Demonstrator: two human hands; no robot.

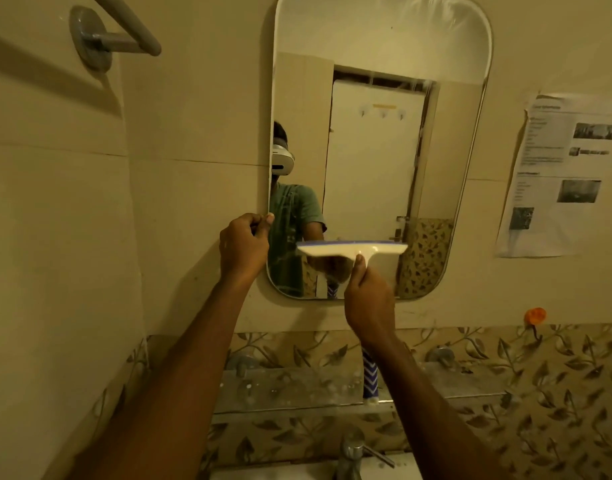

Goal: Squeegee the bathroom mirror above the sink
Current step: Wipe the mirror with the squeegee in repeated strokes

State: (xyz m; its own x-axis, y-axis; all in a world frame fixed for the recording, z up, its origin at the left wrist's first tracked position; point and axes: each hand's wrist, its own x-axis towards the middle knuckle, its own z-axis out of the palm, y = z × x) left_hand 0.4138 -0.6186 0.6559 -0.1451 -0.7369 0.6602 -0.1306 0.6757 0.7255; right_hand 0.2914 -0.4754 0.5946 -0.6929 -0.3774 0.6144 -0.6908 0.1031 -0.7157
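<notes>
Low on the fragile mirror [377, 161], right hand [368, 299] clasps the stiff, seemingly light squeegee [353, 249] by its handle — left hand [243, 247] pinches the rim.

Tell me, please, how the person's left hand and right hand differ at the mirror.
The left hand pinches the left edge of the mirror; the right hand grips the squeegee by its handle. The left hand sits higher, beside the glass; the right hand lower, before it. Both hold something.

Rounded-rectangle mirror [380, 150], upright on wall, upper centre. White squeegee [353, 250], blue blade edge, level across mirror's lower part, centre frame.
</notes>
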